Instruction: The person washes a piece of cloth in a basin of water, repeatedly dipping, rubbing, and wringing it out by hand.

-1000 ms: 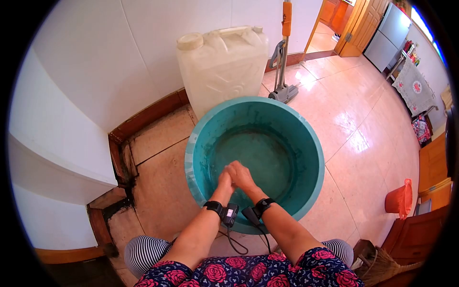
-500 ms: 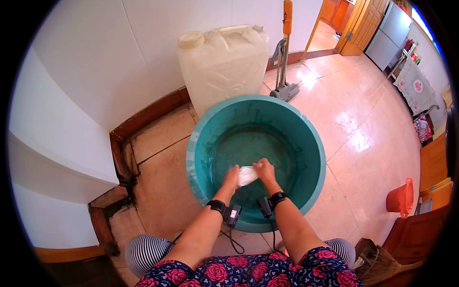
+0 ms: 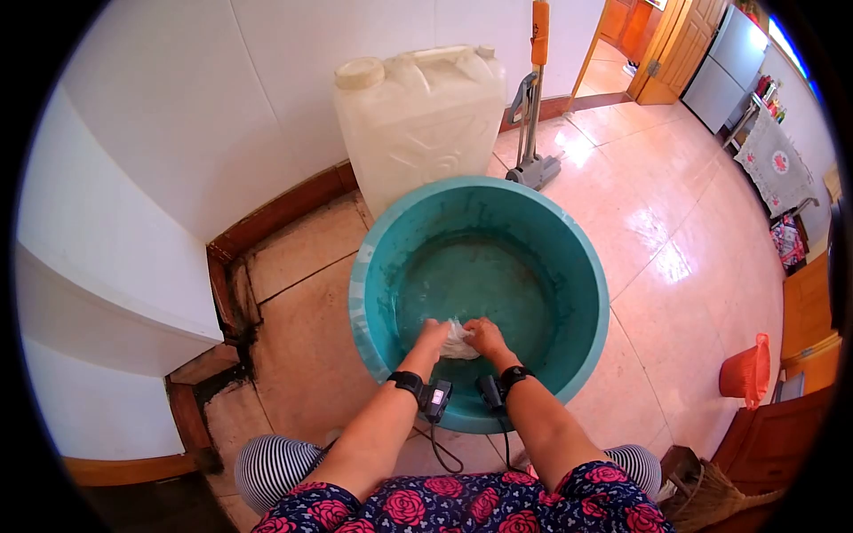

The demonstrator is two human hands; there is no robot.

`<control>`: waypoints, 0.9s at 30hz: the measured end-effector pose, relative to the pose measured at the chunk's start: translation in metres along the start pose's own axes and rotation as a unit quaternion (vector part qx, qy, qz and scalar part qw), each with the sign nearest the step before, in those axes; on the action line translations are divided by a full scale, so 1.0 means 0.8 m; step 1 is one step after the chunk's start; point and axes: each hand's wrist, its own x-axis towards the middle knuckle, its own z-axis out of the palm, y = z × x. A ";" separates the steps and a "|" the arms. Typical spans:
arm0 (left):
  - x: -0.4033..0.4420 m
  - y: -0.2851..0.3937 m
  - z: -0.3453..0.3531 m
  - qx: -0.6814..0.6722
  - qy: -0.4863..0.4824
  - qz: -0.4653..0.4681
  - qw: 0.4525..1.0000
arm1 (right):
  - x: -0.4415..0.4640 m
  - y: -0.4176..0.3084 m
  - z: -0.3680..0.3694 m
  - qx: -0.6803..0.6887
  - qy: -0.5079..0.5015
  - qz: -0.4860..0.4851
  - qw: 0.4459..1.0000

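Within the teal tub (image 3: 569, 266), toward its near rim, the left hand (image 3: 433, 336) and right hand (image 3: 484, 338) grip opposite sides of a white cloth (image 3: 457, 345); a firm hold, kept low inside the tub, would probably work best and catch any drips. Half a second earlier the cloth was stretched flatter; now it looks bunched and sits slightly closer to the tub's near rim.

White cloth (image 3: 458, 341): bunched and creased, partly hidden, full outline not determinable; held between left grip (image 3: 433, 335) and right grip (image 3: 485, 337), within the near half of the tub (image 3: 480, 271). Tub: round, teal-green, upright on the tiled floor (image 3: 657, 311); pale patches on left rim, dark marks around lower inner wall.
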 end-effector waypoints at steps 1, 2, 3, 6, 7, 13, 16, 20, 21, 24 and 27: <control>0.005 -0.002 -0.002 -0.004 -0.006 0.002 1.000 | -0.005 -0.009 -0.007 0.004 0.008 0.025 1.000; 0.009 -0.006 -0.004 -0.009 -0.012 0.003 1.000 | -0.007 -0.015 -0.014 0.033 0.075 0.070 0.994; 0.008 -0.006 -0.002 0.001 0.006 -0.014 1.000 | -0.009 -0.018 -0.021 0.018 0.126 0.082 0.988; -0.005 0.001 0.004 0.016 0.046 -0.037 0.998 | -0.012 -0.017 -0.034 -0.012 0.244 0.108 0.964; -0.025 0.010 0.009 0.010 0.047 -0.025 0.999 | -0.011 -0.010 -0.026 -0.009 0.192 0.091 0.977; -0.015 0.004 0.006 0.001 0.047 -0.015 0.999 | -0.008 -0.020 -0.009 0.014 0.033 0.027 0.999; -0.005 -0.004 0.002 0.011 0.026 -0.025 0.999 | -0.005 -0.013 -0.019 0.032 0.145 0.106 0.983; -0.013 -0.001 0.001 0.013 0.011 0.018 1.000 | -0.010 -0.007 -0.027 -0.031 0.260 0.116 0.958; -0.010 -0.001 0.003 0.014 0.021 0.001 1.000 | -0.008 0.000 -0.021 0.009 0.214 0.080 0.974; -0.002 -0.001 0.003 -0.008 0.052 -0.025 0.998 | 0.014 0.016 0.002 0.213 -0.022 0.080 0.973; -0.010 0.000 0.004 -0.078 0.072 -0.015 0.994 | 0.003 -0.044 -0.027 0.542 -0.195 0.088 0.813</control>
